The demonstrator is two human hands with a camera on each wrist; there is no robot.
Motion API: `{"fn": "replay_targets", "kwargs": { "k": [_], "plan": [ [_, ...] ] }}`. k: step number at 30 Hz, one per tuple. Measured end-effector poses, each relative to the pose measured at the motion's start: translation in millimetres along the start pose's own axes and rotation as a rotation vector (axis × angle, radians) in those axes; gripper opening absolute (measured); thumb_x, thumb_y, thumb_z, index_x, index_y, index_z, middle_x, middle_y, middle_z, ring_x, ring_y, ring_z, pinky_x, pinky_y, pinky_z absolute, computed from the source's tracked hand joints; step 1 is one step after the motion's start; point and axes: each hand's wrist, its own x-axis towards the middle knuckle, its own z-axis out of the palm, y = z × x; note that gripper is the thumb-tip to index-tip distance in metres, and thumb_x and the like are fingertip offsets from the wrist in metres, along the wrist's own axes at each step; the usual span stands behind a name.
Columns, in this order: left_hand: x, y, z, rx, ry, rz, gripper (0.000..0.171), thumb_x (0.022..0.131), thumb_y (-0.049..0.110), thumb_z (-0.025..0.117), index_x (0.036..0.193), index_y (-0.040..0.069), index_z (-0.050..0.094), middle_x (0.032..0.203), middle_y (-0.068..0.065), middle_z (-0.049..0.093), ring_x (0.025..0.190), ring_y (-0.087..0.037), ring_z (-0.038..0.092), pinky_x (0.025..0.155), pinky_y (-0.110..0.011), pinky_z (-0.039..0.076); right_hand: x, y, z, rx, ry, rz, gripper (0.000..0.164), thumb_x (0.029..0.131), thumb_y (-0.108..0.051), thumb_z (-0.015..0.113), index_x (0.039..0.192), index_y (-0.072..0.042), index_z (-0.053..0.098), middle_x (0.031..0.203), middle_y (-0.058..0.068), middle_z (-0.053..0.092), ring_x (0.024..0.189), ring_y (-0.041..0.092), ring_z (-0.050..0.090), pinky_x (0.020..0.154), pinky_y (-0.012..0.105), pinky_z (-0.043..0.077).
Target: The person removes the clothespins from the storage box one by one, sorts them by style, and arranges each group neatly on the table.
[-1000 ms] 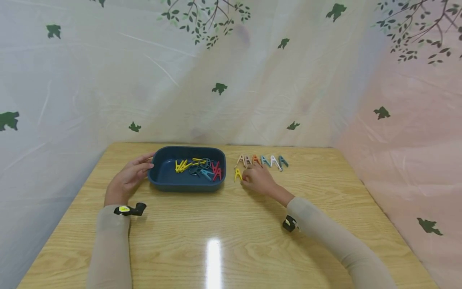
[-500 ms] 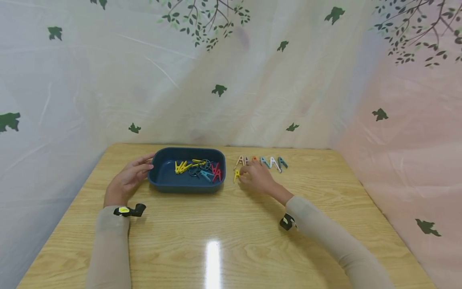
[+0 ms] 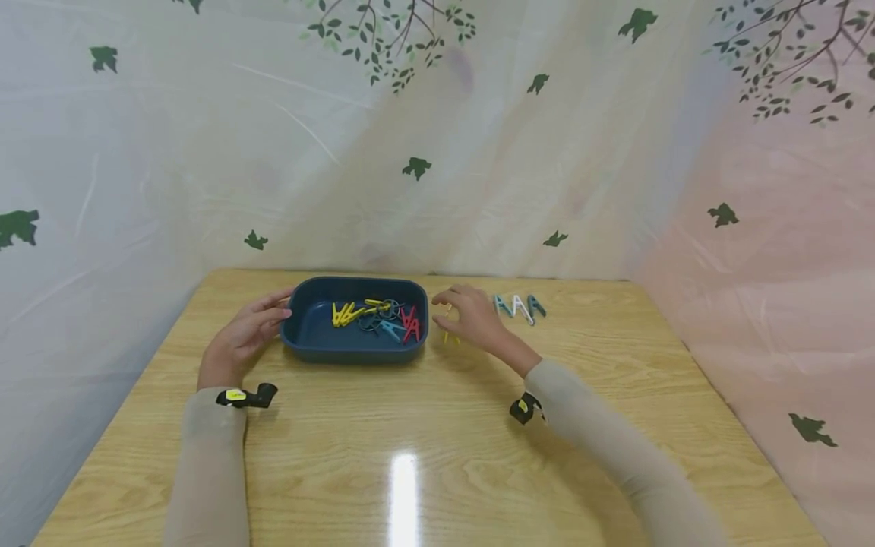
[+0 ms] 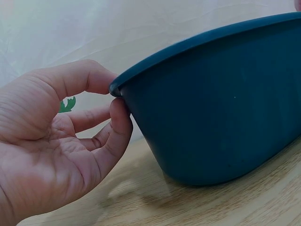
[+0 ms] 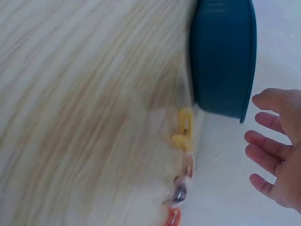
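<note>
A dark blue plastic tub (image 3: 355, 354) stands on the wooden table, with yellow, red and blue clothespins (image 3: 391, 330) lying in it. My left hand (image 3: 241, 338) pinches the tub's left rim, thumb at the rim and curled fingers just under it, as the left wrist view shows. Off the tub's right end hovers my right hand (image 3: 472, 315), its fingers apart and nothing between them. Under it a yellow clothespin (image 5: 185, 122) lies beside the tub, mostly covered by the hand in the head view. Past it in the right wrist view are an orange clothespin (image 5: 173, 216) and blurred others.
To the right of my right hand, a light blue clothespin (image 3: 502, 305), a white clothespin (image 3: 522, 309) and a dark teal clothespin (image 3: 536, 305) lie in a row near the table's back edge. A leaf-printed curtain (image 3: 410, 213) hangs behind the table (image 3: 328, 456).
My right hand has lifted away from the clothespins, shifted left toward the tub and spread its fingers. It now covers the left part of the row. The left hand stays at the rim.
</note>
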Motion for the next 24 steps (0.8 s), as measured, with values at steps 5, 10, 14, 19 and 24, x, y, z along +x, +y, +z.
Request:
{"fn": "replay_targets", "kwargs": {
  "k": [5,10,14,19,24],
  "plan": [
    [0.4,1.2,0.3,0.011,0.003,0.0,0.04,0.104,-0.005,0.049,0.136,0.017,0.057,0.117,0.003,0.066,0.098,-0.005,0.065,0.084,-0.017,0.057,12.8,-13.2,2.6,0.031,0.017,-0.06,0.028,0.092,-0.023,0.077,0.115,-0.008,0.074,0.11,0.008,0.074,0.105,0.026,0.067,0.095,0.048,0.053],
    [1.2,1.5,1.0,-0.009,-0.003,-0.001,0.04,0.103,-0.007,0.048,0.134,0.016,0.059,0.117,0.002,0.068,0.1,-0.006,0.067,0.086,-0.018,0.057,23.6,-28.4,3.3,0.034,-0.056,-0.082,0.031,0.091,-0.024,0.078,0.117,-0.007,0.074,0.114,0.01,0.071,0.11,0.028,0.064,0.101,0.048,0.05],
    [1.4,1.0,0.9,-0.014,-0.019,0.006,0.04,0.104,-0.007,0.047,0.134,0.016,0.059,0.116,0.002,0.068,0.1,-0.006,0.067,0.085,-0.018,0.057,30.8,-36.7,5.7,-0.018,-0.151,-0.11,0.036,0.091,-0.028,0.078,0.12,-0.007,0.073,0.116,0.011,0.07,0.11,0.028,0.062,0.1,0.046,0.05],
    [1.8,1.1,1.0,-0.013,-0.016,0.004,0.04,0.104,-0.007,0.047,0.134,0.017,0.058,0.117,0.003,0.067,0.1,-0.006,0.066,0.085,-0.018,0.057,38.4,-41.8,13.0,-0.086,-0.239,-0.149,0.041,0.09,-0.03,0.079,0.123,-0.007,0.072,0.117,0.01,0.07,0.107,0.027,0.062,0.097,0.044,0.05],
    [1.2,1.7,1.7,-0.014,-0.002,0.0,0.04,0.103,-0.007,0.048,0.135,0.016,0.059,0.117,0.002,0.067,0.099,-0.006,0.066,0.085,-0.018,0.057,42.4,-43.2,18.5,-0.09,-0.317,-0.169,0.043,0.09,-0.03,0.079,0.125,-0.006,0.071,0.118,0.012,0.07,0.106,0.027,0.06,0.095,0.043,0.05]
  ]
}}
